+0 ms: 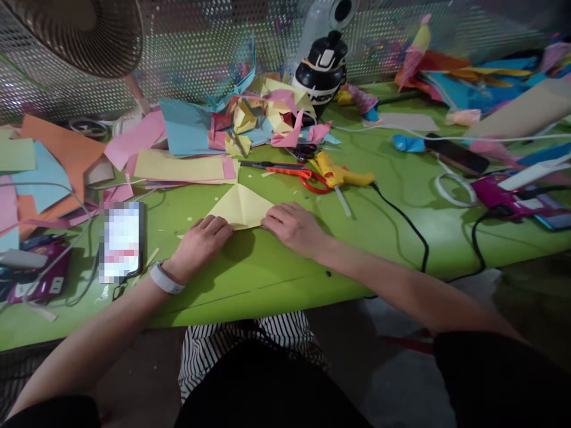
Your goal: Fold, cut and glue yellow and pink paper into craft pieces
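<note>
A sheet of yellow paper (241,205), folded to a triangle with its point away from me and a crease down its middle, lies on the green table (267,279). My left hand (204,241) grips its near left corner with curled fingers. At the near right corner, my right hand (292,227) pinches the paper the same way. Both sets of fingertips are partly hidden beneath the knuckles. Just beyond the paper lie scissors (312,177) with orange-red handles and a yellow hot glue gun (335,171) with a glue stick in it.
Yellow and pink paper strips (178,165) and a heap of folded paper pieces (267,113) lie behind. A phone (121,241) is at left, a fan (80,35) and a black bottle (321,74) at the back. The glue gun's cord (408,220) runs right towards a purple power strip (506,199).
</note>
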{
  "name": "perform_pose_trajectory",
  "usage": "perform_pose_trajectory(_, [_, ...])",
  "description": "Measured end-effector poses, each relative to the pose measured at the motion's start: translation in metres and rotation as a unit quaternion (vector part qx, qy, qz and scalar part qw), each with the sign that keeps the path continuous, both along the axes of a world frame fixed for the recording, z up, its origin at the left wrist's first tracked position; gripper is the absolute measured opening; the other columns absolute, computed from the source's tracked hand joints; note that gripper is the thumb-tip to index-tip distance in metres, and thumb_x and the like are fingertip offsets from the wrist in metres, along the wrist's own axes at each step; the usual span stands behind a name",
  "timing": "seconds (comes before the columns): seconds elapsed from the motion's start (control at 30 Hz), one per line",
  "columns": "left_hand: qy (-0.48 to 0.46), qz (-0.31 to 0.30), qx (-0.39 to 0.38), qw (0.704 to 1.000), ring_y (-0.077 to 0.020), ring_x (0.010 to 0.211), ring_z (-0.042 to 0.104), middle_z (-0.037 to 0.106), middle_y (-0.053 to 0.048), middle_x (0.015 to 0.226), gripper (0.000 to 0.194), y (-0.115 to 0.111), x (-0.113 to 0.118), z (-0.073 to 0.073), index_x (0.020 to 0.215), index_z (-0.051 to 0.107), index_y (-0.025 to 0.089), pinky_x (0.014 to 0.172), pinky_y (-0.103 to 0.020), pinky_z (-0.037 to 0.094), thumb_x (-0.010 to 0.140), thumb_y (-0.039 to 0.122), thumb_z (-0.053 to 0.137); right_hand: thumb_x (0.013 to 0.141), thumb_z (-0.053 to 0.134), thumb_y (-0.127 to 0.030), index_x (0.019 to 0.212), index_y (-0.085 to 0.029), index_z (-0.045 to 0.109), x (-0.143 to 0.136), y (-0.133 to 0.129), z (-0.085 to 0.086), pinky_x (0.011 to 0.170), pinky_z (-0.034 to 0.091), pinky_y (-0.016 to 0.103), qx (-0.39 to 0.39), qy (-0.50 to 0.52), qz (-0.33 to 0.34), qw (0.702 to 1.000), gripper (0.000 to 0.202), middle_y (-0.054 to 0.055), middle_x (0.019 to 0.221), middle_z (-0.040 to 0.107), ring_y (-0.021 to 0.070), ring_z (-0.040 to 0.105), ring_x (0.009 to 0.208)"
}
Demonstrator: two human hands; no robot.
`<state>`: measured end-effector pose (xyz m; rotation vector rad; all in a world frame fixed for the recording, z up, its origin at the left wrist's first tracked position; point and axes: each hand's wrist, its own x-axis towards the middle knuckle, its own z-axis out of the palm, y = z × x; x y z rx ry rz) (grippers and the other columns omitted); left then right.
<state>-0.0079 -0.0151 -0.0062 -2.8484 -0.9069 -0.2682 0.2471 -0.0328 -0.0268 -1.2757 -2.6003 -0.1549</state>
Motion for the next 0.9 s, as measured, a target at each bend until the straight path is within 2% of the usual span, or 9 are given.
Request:
perform_pose_trajectory(0.1, [-0.014,0.022,-0.01,1.0,-0.0204,0.084,0.061,0.067,-0.009,0.094,0.024,0.001,0.001,-0.002,0.101,0.065,0.014,0.071,-0.033,0.053,0.102,0.021,0.041,0.099,0.049,-0.015,0.093,-0.017,0.071,0.001,0.003,0.001,0.074,0.045,0.037,-0.012,0.024,-0.017,1.0,0.022,0.009,0.092,0.069,0.0215,0.061,0.086])
perform_pose_trajectory(0.2, [-0.047,0.062,-0.055,0.995,-0.0202,0.085,0.062,0.067,-0.009,0.094,0.025,0.007,0.003,-0.002,0.097,0.064,0.014,0.073,-0.033,0.054,0.102,0.025,0.042,0.097,0.057,-0.02,0.091,-0.016,0.069,0.0,0.009,0.005,0.075,0.044,0.036,-0.041,0.042,-0.04,0.997,0.014,0.009,0.091,0.069,0.0218,0.061,0.086])
perform_pose_trajectory(0.43, [-0.07,0.103,-0.18,0.976,-0.0201,0.079,0.064,0.068,-0.008,0.089,0.021,0.023,0.01,0.007,0.094,0.064,0.016,0.075,-0.037,0.053,0.099,0.025,0.045,0.095,0.061,-0.028,0.09,-0.019,0.066,-0.001,0.024,0.019,0.074,0.039,0.033,-0.187,0.09,-0.101,0.973,0.012,0.005,0.09,0.068,0.0199,0.062,0.085])
perform_pose_trajectory(0.5, [-0.066,0.126,-0.175,0.974,-0.0213,0.08,0.064,0.069,-0.008,0.09,0.02,0.021,0.014,0.009,0.097,0.065,0.016,0.075,-0.039,0.052,0.098,0.024,0.046,0.094,0.063,-0.03,0.091,-0.019,0.066,-0.001,0.026,0.02,0.074,0.038,0.032,-0.206,0.11,-0.112,0.966,0.011,0.005,0.089,0.069,0.0196,0.062,0.085])
perform_pose_trajectory(0.6, [-0.043,0.154,-0.099,0.982,-0.0268,0.092,0.066,0.071,-0.011,0.102,0.024,0.012,0.02,0.009,0.108,0.067,0.019,0.086,-0.049,0.05,0.096,0.019,0.046,0.092,0.066,-0.03,0.09,-0.019,0.066,-0.002,0.028,0.02,0.073,0.038,0.032,-0.22,0.131,-0.12,0.959,0.011,0.004,0.087,0.069,0.0183,0.062,0.081])
perform_pose_trajectory(0.67, [-0.032,0.119,-0.063,0.99,-0.0288,0.113,0.062,0.068,-0.012,0.123,0.038,0.006,0.023,0.004,0.122,0.063,0.021,0.1,-0.053,0.043,0.094,0.009,0.041,0.091,0.067,-0.029,0.088,-0.019,0.067,-0.002,0.029,0.019,0.073,0.039,0.031,-0.228,0.138,-0.122,0.956,0.011,0.004,0.087,0.069,0.0174,0.062,0.079])
perform_pose_trajectory(0.77, [-0.021,0.036,-0.086,0.995,-0.0246,0.136,0.049,0.055,-0.01,0.145,0.052,0.001,0.027,-0.006,0.138,0.053,0.017,0.116,-0.051,0.03,0.092,0.003,0.034,0.09,0.067,-0.027,0.088,-0.018,0.068,-0.003,0.029,0.02,0.071,0.04,0.03,-0.232,0.146,-0.133,0.952,0.009,0.005,0.089,0.07,0.017,0.063,0.079])
perform_pose_trajectory(0.83, [-0.022,0.028,-0.104,0.994,-0.0251,0.141,0.044,0.051,-0.011,0.149,0.048,-0.001,0.028,-0.011,0.144,0.047,0.016,0.12,-0.052,0.025,0.098,0.013,0.033,0.09,0.067,-0.026,0.088,-0.018,0.069,-0.004,0.03,0.023,0.071,0.041,0.03,-0.24,0.152,-0.142,0.948,0.009,0.005,0.09,0.071,0.0167,0.063,0.079])
perform_pose_trajectory(0.9, [-0.024,0.041,-0.111,0.993,-0.0274,0.143,0.04,0.045,-0.013,0.153,0.049,-0.003,0.028,-0.014,0.149,0.039,0.017,0.121,-0.055,0.02,0.102,0.032,0.036,0.09,0.066,-0.026,0.087,-0.018,0.069,-0.004,0.031,0.026,0.072,0.041,0.03,-0.262,0.155,-0.147,0.941,0.009,0.004,0.088,0.072,0.0165,0.064,0.078])
